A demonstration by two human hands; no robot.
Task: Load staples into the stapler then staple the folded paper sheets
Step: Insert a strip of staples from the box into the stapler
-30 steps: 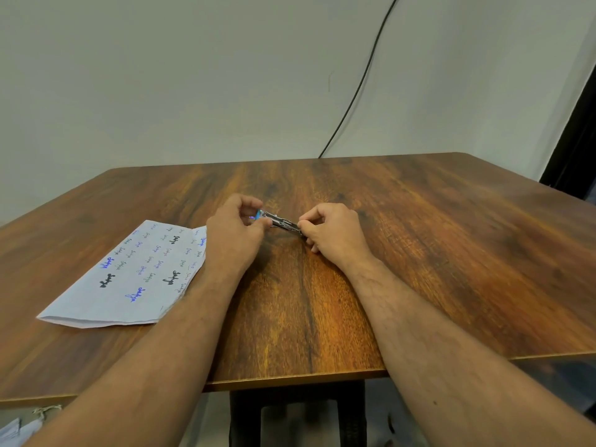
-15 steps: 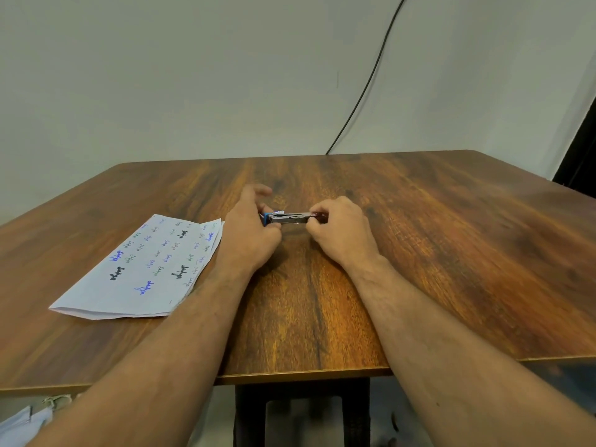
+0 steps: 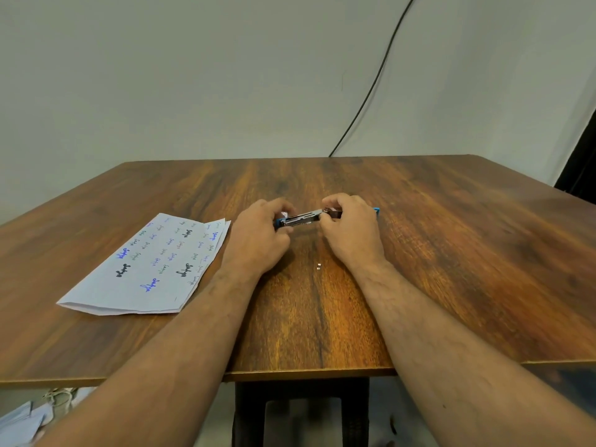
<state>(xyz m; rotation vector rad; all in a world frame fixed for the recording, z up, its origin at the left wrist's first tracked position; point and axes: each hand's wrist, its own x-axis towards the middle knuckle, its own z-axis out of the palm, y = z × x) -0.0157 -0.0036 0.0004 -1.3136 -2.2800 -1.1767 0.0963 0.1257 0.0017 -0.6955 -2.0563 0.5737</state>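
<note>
While both hands work at the middle of the wooden table [image 3: 419, 253], the stapler [image 3: 301, 218] now lies level between them, no longer tilted as a second ago. The left hand [image 3: 258, 235] pinches its blue end with curled fingers; the right hand [image 3: 350, 229] curls round the other end, where a blue tip now pokes out past the knuckles. A tiny staple piece [image 3: 318, 267] has appeared on the table just nearer than the stapler. The folded paper sheets [image 3: 151, 269] lie left of the stapler, untouched.

A plain office-like room: wooden table [image 3: 419, 253], bare pale wall [image 3: 193, 75], black cable [image 3: 371, 88] hanging down.
</note>
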